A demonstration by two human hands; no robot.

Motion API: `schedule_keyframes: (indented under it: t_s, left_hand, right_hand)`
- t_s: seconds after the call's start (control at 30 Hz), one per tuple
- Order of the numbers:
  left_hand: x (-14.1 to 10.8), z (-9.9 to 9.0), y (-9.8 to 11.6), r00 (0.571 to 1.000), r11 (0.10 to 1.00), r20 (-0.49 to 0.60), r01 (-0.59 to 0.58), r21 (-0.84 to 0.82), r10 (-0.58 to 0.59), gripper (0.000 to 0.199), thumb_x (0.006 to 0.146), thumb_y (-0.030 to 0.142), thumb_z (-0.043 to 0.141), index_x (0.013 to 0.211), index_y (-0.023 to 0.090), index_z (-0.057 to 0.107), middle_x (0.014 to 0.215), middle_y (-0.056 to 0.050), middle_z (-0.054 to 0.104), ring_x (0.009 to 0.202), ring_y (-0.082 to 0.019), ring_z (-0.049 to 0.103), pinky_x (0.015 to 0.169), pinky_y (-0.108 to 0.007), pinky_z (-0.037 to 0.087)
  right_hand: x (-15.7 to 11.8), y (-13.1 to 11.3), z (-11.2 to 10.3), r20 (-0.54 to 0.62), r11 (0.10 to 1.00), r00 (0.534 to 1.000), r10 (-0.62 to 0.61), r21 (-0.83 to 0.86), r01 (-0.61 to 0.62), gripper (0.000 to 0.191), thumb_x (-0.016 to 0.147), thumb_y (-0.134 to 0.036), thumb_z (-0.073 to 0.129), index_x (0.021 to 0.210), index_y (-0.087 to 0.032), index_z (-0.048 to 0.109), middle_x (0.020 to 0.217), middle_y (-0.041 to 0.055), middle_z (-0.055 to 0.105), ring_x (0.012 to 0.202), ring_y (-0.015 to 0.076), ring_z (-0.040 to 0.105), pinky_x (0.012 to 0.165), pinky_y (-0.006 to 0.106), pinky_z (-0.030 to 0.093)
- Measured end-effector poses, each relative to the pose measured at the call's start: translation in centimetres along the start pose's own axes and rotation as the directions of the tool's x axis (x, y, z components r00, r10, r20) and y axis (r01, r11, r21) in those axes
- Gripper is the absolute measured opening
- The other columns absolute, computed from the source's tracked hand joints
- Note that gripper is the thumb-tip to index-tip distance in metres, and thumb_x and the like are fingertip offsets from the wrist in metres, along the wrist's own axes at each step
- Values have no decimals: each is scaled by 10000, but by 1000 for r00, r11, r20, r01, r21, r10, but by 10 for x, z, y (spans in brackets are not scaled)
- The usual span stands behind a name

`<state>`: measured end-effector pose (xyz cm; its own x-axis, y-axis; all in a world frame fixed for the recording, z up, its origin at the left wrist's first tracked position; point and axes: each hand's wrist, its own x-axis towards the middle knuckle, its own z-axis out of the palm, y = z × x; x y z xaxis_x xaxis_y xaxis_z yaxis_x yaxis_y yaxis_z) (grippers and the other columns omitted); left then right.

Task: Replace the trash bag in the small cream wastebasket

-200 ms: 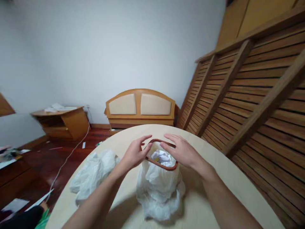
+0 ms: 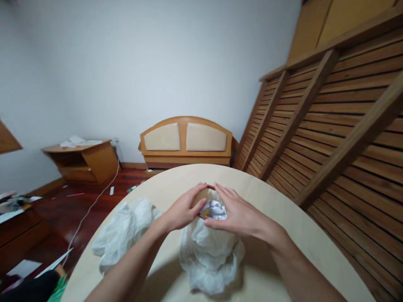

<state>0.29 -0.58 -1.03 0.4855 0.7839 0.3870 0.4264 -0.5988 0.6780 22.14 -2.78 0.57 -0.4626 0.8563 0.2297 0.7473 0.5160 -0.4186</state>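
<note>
A small trash bin stands upright on the round table, wrapped in a white plastic bag (image 2: 214, 260) that hangs in folds down its outside. Its brown rim (image 2: 202, 216) is mostly covered by my hands. Inside lies crumpled white paper (image 2: 215, 208) with a bit of yellow. My left hand (image 2: 185, 208) curves over the left of the rim, fingertips at the far edge and thumb towards the near edge. From the right, my right hand (image 2: 234, 209) spans the rim likewise, thumb across the near edge. Both hands grip the rim.
On the left of the pale round table (image 2: 283, 209) lies a crumpled white plastic bag (image 2: 126, 230). Slatted wooden panels (image 2: 346, 147) lean along the right. A headboard (image 2: 186, 138) and a low cabinet (image 2: 82, 161) stand by the wall. A cable (image 2: 91, 205) crosses the floor.
Both hands have come down from just above the bin onto its rim. My right thumb has moved from the far side to the near edge.
</note>
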Motion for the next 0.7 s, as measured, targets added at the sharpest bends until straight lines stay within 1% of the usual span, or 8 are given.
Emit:
schedule_keyframes:
  t_s: [0.23, 0.3, 0.37, 0.47, 0.53, 0.6, 0.67, 0.7]
  left_hand:
    - [-1, -6, 10, 998, 972, 53, -49, 229, 38, 506, 999, 378, 473, 1469, 190, 453, 1551, -132, 482, 1472, -281, 402, 1238, -527, 297]
    - [-2, -13, 14, 991, 968, 94, -116, 221, 97, 449, 1000, 403, 494, 1396, 193, 516, 1530, -134, 506, 1473, -280, 395, 1227, -518, 316]
    - [-2, -20, 18, 967, 963, 181, -209, 173, 177, 366, 978, 415, 560, 1274, 204, 604, 1499, -124, 541, 1484, -281, 374, 1217, -497, 338]
    - [-1, -26, 16, 921, 948, 304, -293, 128, 244, 248, 950, 385, 633, 1136, 229, 685, 1370, -90, 653, 1495, -284, 355, 1205, -485, 351]
    - [2, -23, 11, 926, 938, 282, -304, 167, 250, 193, 965, 361, 618, 1076, 233, 711, 1210, -80, 728, 1445, -285, 429, 1165, -473, 396]
    - [6, -17, 3, 951, 924, 178, -292, 247, 253, 185, 980, 346, 594, 1004, 214, 721, 1087, -94, 742, 1303, -282, 566, 1064, -431, 482]
    - [9, -10, -6, 965, 902, 85, -262, 343, 248, 166, 973, 324, 608, 981, 198, 717, 1060, -103, 733, 1128, -261, 657, 966, -390, 529]
    - [10, -8, -10, 969, 889, 47, -240, 390, 241, 150, 971, 308, 612, 987, 200, 714, 1068, -100, 730, 1083, -248, 670, 943, -373, 535]
  right_hand:
    - [5, -3, 5, -45, 1000, 999, -18, 7, 19, 1136, 678, -683, 758, 1578, -132, 335, 1612, 208, 354, 1475, 377, 357, 1209, 563, 304]
    - [6, 1, 7, -54, 998, 998, -33, 49, 36, 1164, 660, -688, 777, 1580, -138, 325, 1614, 206, 351, 1486, 370, 338, 1215, 558, 296]
    - [6, 9, 8, -96, 992, 994, -51, 113, 62, 1211, 633, -714, 792, 1589, -155, 300, 1629, 195, 325, 1507, 368, 295, 1222, 558, 282]
    - [2, 23, 10, -253, 979, 967, -32, 188, 81, 1125, 707, -725, 745, 1591, -203, 286, 1648, 164, 297, 1525, 344, 260, 1241, 558, 237]
    - [-2, 34, 16, -364, 970, 931, 32, 234, 58, 975, 819, -698, 659, 1591, -243, 275, 1652, 142, 293, 1524, 321, 272, 1246, 557, 220]
    - [-8, 44, 28, -421, 953, 902, 100, 300, 35, 912, 882, -670, 600, 1606, -272, 215, 1655, 132, 292, 1516, 314, 294, 1235, 559, 248]
    - [-15, 54, 48, -398, 924, 906, 146, 382, 20, 936, 923, -646, 553, 1628, -283, 57, 1650, 153, 295, 1501, 315, 328, 1205, 577, 301]
    - [-19, 58, 60, -357, 923, 923, 145, 385, 4, 945, 938, -631, 540, 1628, -290, -8, 1649, 153, 298, 1504, 308, 325, 1205, 581, 299]
